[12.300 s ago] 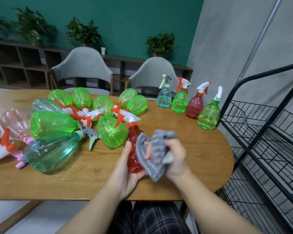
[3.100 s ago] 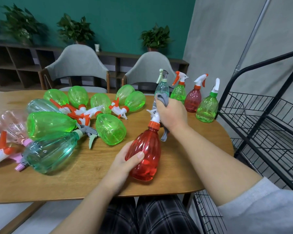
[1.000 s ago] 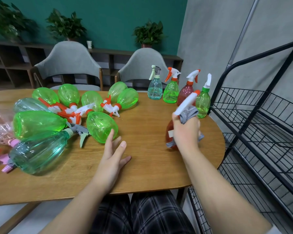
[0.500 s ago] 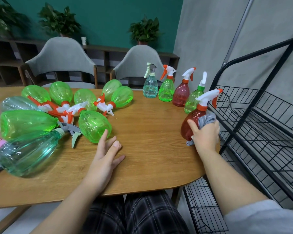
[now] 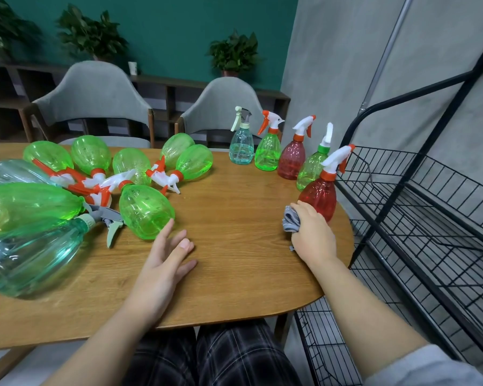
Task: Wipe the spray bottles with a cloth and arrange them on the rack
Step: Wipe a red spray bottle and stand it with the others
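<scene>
We are looking at a red bottle (image 5: 319, 197) of clear ribbed plastic, pear-shaped, standing upright at the right edge of the table (image 5: 234, 218) with its white and orange trigger head pointing toward the rack (image 5: 430, 213). Our right hand (image 5: 313, 236) is resting just in front of it, fingers curled around a bunched grey cloth (image 5: 290, 220); whether it is touching the bottle we cannot tell. Behind it four more bottles are standing in a curved row (image 5: 279, 154): pale teal, green, dark red, green. Our left hand (image 5: 165, 263) is lying flat on the smooth wood-grain top, fingers spread wide and holding nothing, one fingertip touching a green bottle (image 5: 144, 211) lying on its side. More glossy green and teal bottles are lying in a pile (image 5: 53, 196) at the left. The rack's black wire shelves are standing beside the table.
</scene>
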Available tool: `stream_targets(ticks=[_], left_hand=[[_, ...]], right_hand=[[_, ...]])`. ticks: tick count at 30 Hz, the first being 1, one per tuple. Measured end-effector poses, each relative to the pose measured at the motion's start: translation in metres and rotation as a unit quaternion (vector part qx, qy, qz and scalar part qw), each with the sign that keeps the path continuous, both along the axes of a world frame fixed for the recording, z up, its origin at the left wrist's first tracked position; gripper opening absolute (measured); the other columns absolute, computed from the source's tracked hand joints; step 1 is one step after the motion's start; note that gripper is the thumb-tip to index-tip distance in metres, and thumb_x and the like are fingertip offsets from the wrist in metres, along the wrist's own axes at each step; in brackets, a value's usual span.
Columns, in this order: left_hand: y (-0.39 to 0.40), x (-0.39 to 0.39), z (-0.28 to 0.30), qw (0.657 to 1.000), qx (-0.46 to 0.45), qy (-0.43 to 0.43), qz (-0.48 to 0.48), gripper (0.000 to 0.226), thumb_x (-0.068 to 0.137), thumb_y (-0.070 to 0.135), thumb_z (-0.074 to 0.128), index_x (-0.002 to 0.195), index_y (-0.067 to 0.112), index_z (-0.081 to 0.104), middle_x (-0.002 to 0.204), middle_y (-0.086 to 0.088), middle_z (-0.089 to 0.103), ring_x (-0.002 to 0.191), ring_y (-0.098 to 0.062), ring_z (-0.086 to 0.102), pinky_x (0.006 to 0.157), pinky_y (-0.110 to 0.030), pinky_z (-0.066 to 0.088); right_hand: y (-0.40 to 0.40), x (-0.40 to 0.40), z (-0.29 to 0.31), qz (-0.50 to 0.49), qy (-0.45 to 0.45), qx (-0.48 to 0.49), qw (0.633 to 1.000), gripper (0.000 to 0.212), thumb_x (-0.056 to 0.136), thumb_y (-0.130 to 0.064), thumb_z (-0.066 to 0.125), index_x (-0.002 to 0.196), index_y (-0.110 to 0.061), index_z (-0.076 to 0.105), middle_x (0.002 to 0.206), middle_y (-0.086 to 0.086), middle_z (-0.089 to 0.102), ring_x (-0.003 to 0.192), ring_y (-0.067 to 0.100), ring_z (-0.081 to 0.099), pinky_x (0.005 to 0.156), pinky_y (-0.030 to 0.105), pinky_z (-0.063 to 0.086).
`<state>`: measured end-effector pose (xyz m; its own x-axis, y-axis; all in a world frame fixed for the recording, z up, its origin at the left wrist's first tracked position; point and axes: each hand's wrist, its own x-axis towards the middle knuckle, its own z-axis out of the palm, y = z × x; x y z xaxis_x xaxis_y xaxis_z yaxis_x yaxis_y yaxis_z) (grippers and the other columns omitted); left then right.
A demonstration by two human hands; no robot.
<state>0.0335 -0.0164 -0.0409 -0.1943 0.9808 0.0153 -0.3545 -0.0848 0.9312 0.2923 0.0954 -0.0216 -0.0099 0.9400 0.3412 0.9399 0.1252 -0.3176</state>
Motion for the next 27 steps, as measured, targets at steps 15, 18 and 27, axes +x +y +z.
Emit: stream_targets(ticks=[15, 18, 27], left_hand=[[0.000, -0.001, -0.002, 1.000, 0.003, 0.005, -0.005, 0.073, 0.075, 0.033, 0.060, 0.145, 0.031, 0.039, 0.139, -0.001, 0.052, 0.123, -0.021, 0.056, 0.099, -0.040, 0.046], [0.001, -0.002, -0.003, 1.000, 0.003, 0.002, -0.006, 0.071, 0.075, 0.033, 0.060, 0.143, 0.030, 0.041, 0.138, -0.002, 0.052, 0.123, -0.021, 0.056, 0.098, -0.040, 0.046], [0.000, -0.004, -0.005, 1.000, -0.005, 0.012, -0.020, 0.048, 0.077, 0.032, 0.059, 0.126, 0.030, 0.057, 0.137, -0.001, 0.056, 0.122, -0.019, 0.057, 0.097, -0.037, 0.047]], right_hand=[[0.039, 0.030, 0.015, -0.056, 0.005, -0.038, 0.998, 0.028, 0.079, 0.004, 0.043, 0.096, -0.014, 0.055, 0.105, 0.003, 0.053, 0.104, 0.025, 0.046, 0.084, 0.041, 0.045], [0.044, 0.037, 0.014, -0.062, 0.012, -0.037, 0.997, 0.025, 0.079, 0.004, 0.044, 0.091, -0.015, 0.055, 0.101, 0.002, 0.052, 0.100, 0.023, 0.046, 0.082, 0.041, 0.046], [0.051, 0.053, 0.011, -0.078, 0.079, -0.040, 0.993, 0.014, 0.083, -0.005, 0.048, 0.081, -0.018, 0.053, 0.090, 0.001, 0.054, 0.081, 0.023, 0.054, 0.068, 0.039, 0.050]])
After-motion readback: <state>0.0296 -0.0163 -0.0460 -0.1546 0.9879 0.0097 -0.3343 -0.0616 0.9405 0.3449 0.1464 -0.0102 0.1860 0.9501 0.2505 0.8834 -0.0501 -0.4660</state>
